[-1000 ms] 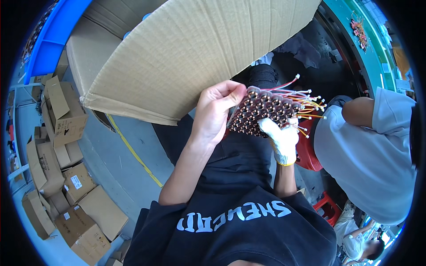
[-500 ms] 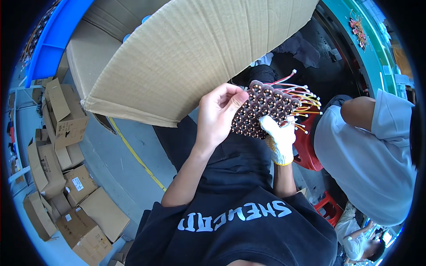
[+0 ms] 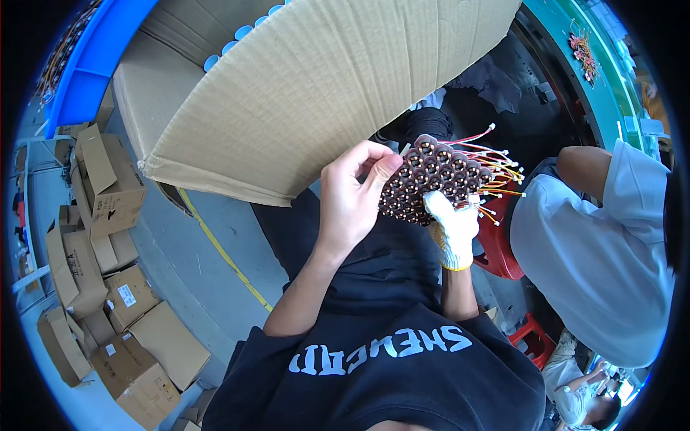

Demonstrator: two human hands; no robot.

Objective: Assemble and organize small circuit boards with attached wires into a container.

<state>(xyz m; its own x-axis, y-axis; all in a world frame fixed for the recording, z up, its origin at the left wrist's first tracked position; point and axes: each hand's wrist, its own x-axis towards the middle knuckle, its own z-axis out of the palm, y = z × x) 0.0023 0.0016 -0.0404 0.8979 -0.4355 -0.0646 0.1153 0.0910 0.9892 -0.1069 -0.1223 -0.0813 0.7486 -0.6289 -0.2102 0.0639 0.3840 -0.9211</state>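
My right hand (image 3: 453,228), in a white knitted glove with a yellow cuff, grips a panel of round copper-coloured coils (image 3: 431,172) by its near edge, thumb on top. Several thin red, white, yellow and orange wires (image 3: 503,172) with small white plugs trail off the panel's right side. At the panel's left edge is my bare left hand (image 3: 352,194), thumb and forefinger pinched together. A small pale sliver (image 3: 405,149) shows by that thumb tip; what the fingers hold is mostly hidden.
A big open carton (image 3: 302,93) stands just beyond my hands, with blue round-ended items (image 3: 244,32) inside. Cardboard boxes (image 3: 136,323) pile up at left, below a blue bin (image 3: 90,72). Close by on the right a person in a light shirt (image 3: 589,244) sits on a red stool (image 3: 499,248).
The coil panel and its wires have shifted slightly right, and my left hand stays pinched at its edge. More of the blue items in the carton now show.
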